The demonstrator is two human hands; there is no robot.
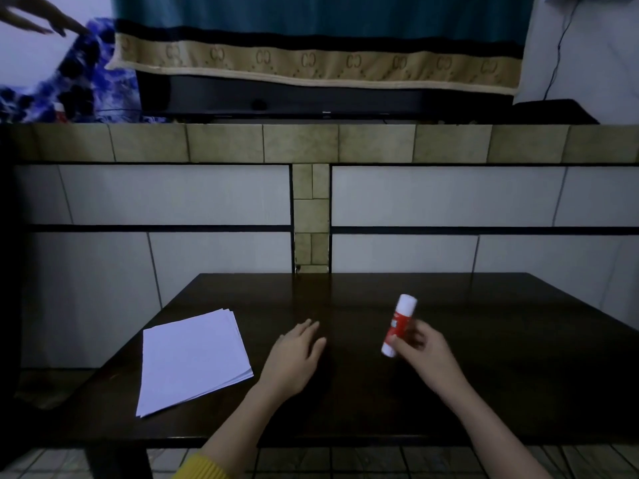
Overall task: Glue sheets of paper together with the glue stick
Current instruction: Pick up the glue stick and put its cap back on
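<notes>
A small stack of white paper sheets [193,357] lies on the left part of the dark wooden table [501,375]. My right hand [427,354] grips a red and white glue stick [399,324] by its lower end and holds it tilted above the table, white cap on and pointing up. My left hand [295,357] rests flat on the table's middle, fingers straight, just right of the paper and not touching it.
The table's far edge meets a tiled wall [173,195] with a tan tiled ledge [301,143] above. On the ledge stands a dark screen draped with a teal and beige cloth [311,60]. Another person's hand [41,19] shows at top left.
</notes>
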